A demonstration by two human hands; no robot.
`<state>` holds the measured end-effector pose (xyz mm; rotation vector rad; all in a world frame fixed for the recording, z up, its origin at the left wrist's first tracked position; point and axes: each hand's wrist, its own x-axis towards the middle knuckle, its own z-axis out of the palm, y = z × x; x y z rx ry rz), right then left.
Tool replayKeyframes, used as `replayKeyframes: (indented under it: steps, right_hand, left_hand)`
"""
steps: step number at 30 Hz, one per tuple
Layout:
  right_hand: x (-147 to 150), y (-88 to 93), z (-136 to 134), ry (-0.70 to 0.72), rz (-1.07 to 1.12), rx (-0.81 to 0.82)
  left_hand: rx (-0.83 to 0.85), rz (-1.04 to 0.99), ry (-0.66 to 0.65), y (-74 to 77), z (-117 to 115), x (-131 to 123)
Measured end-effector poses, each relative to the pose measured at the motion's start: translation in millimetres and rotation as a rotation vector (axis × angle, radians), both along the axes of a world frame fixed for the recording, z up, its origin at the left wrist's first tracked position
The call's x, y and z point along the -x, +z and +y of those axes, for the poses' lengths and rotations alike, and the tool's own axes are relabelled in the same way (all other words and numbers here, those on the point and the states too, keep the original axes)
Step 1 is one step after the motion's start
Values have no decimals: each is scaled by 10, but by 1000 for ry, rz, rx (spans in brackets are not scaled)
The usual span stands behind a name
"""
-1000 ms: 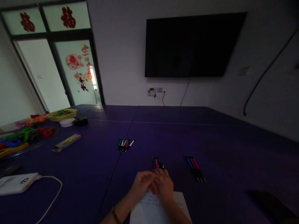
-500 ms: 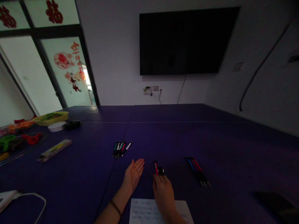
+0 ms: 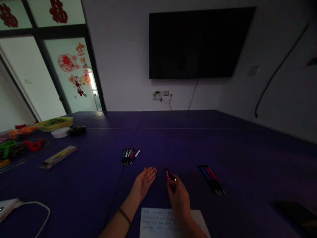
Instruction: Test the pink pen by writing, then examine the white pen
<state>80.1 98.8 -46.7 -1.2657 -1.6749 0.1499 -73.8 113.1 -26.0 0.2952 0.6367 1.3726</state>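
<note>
Palm turned up and fingers stretched out, my left hand (image 3: 146, 180) holds nothing above the dark purple table. My right hand (image 3: 179, 195) is curled, thumb and fingers closed around the lower part of a red pen (image 3: 167, 174). Right beside the pen, partly behind my fingers, is a small dark round object (image 3: 172, 178) with a shiny edge; its kind is unclear. Below my right hand lies a sheet of paper (image 3: 153, 223) with handwriting. Several pens (image 3: 128, 157) in green, white and red lie beyond my left hand. Blue and red pens (image 3: 210, 178) lie side by side to the right.
A long narrow box (image 3: 59, 157) lies on the purple table (image 3: 173, 138) at the left. Farther left are a yellow basket (image 3: 55, 123), a white round container (image 3: 60, 132) and colourful items. A white cable (image 3: 41, 205) is at the lower left, a dark flat object (image 3: 294, 211) at the right.
My right hand has shifted slightly forward and right, its fingers now bent near the dark round object. The pen has barely moved. My left hand stays open, slightly farther right.
</note>
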Motion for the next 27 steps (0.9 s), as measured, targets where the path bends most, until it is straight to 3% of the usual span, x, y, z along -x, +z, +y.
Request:
replayKeyframes:
  steps: [3,9,15,18,27]
  right_hand:
    - [10,-13,15,50,38,40]
    - [-1,-5,42,126,43,52]
    - [-13,-10,87,35,-245,-109]
    - [15,-63,87,21,-393,-112]
    - [-4,-129,115,106,-498,-75]
  left_hand:
    - [-47,45,-88,-14,-21,-29]
    - [-94,49,-83,-67,-14,-20]
    - [-67,-33,137,-65,51,40]
    - [-72,-68,220,-43,56,63]
    - [-57,-64,235,-33,53,65]
